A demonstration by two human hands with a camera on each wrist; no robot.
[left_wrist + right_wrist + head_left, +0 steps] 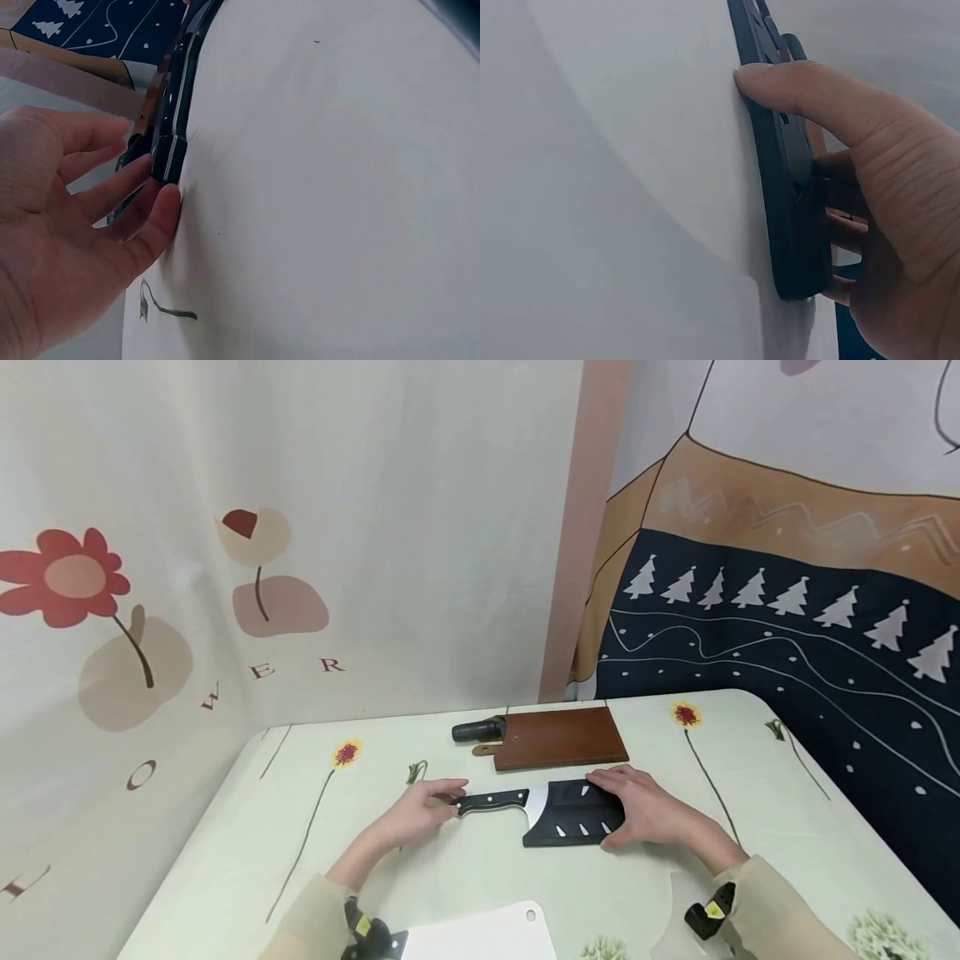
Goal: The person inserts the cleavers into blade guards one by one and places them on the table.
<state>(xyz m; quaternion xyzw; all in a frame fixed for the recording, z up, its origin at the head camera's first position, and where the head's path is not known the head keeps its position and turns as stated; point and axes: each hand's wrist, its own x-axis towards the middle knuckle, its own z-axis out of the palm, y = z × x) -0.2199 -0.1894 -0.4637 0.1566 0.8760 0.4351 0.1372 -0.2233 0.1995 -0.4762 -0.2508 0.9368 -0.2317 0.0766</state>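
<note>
A cleaver with a black riveted handle (491, 800) lies flat on the table, its blade covered by a black slotted blade guard (562, 814). Only a strip of bright metal shows beside the handle. My right hand (651, 806) grips the guard's outer end, thumb (769, 82) on the near edge and fingers round the far one. At the handle's butt, my left hand (420, 810) touches with loosely extended fingertips; in the left wrist view the thumb (166, 214) lies just below the butt. Behind the guard is a brown sheath (562, 739) with a black handle (478, 731) protruding left.
Near the front edge lies another cleaver, its shiny blade (487, 935) pierced by a hole. A translucent sheet (671, 918) lies by my right forearm. The table (247, 827) has a flower-printed cover, and curtains (420, 543) hang behind it.
</note>
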